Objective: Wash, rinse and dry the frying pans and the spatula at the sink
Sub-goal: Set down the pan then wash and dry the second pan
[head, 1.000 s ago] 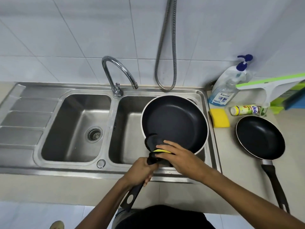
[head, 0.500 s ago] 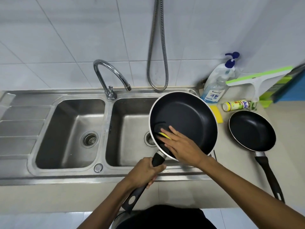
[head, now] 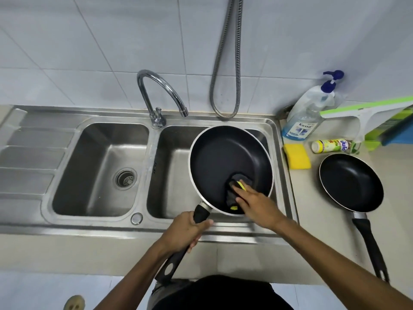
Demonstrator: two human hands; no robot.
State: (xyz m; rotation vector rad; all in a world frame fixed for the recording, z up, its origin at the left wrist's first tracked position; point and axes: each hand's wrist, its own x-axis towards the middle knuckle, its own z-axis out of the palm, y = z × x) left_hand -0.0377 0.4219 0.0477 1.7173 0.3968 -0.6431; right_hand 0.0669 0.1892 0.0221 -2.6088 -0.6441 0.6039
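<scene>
Fingers (head: pixel 202 224) of my left hand (head: pixel 183 231) wrap fully round the black handle (head: pixel 178 251) of the large frying pan (head: pixel 228 162); that grip is closed tight, and the handle's end with its hanging hole sticks out below my fist. My right hand (head: pixel 257 206) presses a dark scouring sponge with a yellow layer (head: pixel 240 185) flat against the pan's black inner face, near the rim closest to me; the fingers lie mostly extended over the sponge, pinning it rather than curling round it. I hold the pan tilted over the right basin (head: pixel 174 175) of the double stainless sink (head: pixel 138 229), its far rim close to the basin's back wall. The left basin (head: pixel 93 166) shows a drain strainer (head: pixel 126 178). The curved tap (head: pixel 161 95) stands between the basins, its spout ending above the right one, and a metal hose (head: pixel 225 63) hangs against the tiled wall.

On the surface (head: pixel 312 220) right of the sink, a smaller frying pan (head: pixel 350 182) lies flat with its handle toward me. Behind it are a yellow sponge (head: pixel 297 156), a small yellow bottle on its side (head: pixel 330 146), a pump bottle of blue liquid (head: pixel 306 117) and a green-edged squeegee (head: pixel 366 110).
</scene>
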